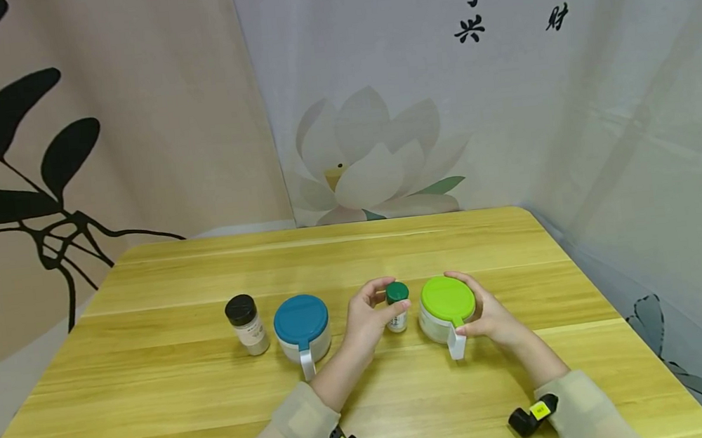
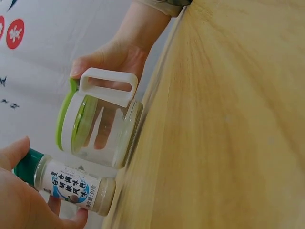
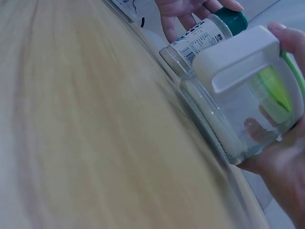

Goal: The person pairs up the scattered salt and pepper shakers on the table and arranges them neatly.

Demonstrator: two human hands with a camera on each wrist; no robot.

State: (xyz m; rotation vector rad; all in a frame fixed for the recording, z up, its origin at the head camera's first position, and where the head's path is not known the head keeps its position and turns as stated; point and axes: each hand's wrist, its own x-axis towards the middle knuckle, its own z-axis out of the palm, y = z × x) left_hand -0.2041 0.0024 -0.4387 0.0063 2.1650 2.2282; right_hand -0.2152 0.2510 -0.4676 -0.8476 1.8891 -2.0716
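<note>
My left hand (image 1: 364,322) holds a small spice bottle (image 2: 71,183) with a green cap, thumb at the cap and fingers on the far side. The bottle has a white printed label and stands upright on the table. To its right, my right hand (image 1: 494,316) grips a clear glass seasoning jar (image 1: 432,325) with a lime-green lid (image 1: 447,298) and white handle (image 2: 110,86). The thumb lies near the lid's tab at the top of the handle, while fingers show through the glass behind the jar. Both containers sit close together.
Left of my left hand stands a similar jar with a blue lid (image 1: 301,320), its handle toward me. Farther left is a spice bottle with a black cap (image 1: 241,310). The wooden table (image 1: 172,405) ends before a printed curtain (image 1: 367,55) at the back.
</note>
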